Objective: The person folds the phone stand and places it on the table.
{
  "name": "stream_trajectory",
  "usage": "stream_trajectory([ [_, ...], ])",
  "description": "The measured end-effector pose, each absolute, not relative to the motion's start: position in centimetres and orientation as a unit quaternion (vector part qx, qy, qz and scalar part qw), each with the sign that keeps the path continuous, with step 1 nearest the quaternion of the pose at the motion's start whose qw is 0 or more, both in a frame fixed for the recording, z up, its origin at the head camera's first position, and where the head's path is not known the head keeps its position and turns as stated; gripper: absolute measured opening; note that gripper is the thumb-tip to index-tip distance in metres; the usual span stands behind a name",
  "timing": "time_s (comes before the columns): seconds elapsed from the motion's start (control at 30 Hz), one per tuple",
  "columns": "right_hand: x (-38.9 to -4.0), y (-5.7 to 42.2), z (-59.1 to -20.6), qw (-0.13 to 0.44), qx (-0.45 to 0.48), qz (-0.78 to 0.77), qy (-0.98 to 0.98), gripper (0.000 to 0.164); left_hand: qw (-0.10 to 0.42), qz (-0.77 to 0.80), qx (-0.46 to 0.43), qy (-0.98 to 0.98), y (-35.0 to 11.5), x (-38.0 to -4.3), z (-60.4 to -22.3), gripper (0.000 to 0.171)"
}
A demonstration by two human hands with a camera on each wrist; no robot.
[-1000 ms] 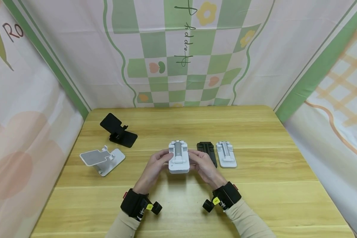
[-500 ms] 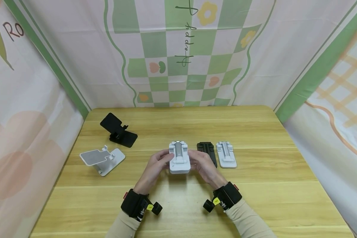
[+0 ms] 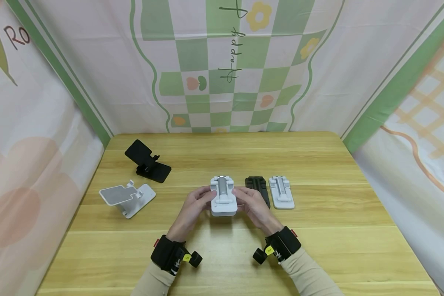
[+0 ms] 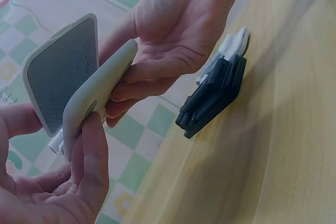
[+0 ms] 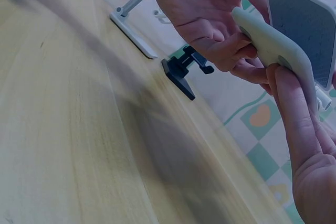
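Both hands hold a white folding phone stand (image 3: pixel 223 201) above the middle of the table in the head view. My left hand (image 3: pixel 194 204) grips its left edge, thumb on the face towards me. On the opposite edge, my right hand (image 3: pixel 256 207) pinches it between thumb and fingers. The left wrist view shows the stand's grey-padded plate (image 4: pixel 63 72) tilted away from its rounded white base (image 4: pixel 97 87), with a gap between them. Fingers of both hands lie against the underside of that base in the right wrist view.
Just right of my right hand lie a folded black phone stand (image 3: pixel 258 189) and a folded white one (image 3: pixel 281 193). At the left, an unfolded black stand (image 3: pixel 148 162) and an unfolded white stand (image 3: pixel 127 197) stand on the wooden table (image 3: pixel 318 246). Patterned cloth (image 3: pixel 133 102) hangs behind.
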State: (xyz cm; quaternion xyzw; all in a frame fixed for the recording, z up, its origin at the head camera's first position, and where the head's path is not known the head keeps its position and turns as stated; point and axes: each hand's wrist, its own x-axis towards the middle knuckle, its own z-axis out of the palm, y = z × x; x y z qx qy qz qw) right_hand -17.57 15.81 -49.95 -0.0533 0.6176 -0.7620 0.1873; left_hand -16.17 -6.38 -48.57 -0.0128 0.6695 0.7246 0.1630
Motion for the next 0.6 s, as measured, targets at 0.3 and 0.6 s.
stream_trajectory([
  [0.3, -17.49, 15.83, -49.92, 0.189, -0.048, -0.758, 0.623, 0.051, 0.161, 0.724, -0.016, 0.671, -6.34, -16.05, -48.57, 0.059],
  [0.6, -17.53, 15.77, -49.95, 0.19, -0.042, -0.761, 0.619, 0.05, 0.146, 0.73, -0.001, 0.668, -6.29, -15.95, -48.6, 0.054],
])
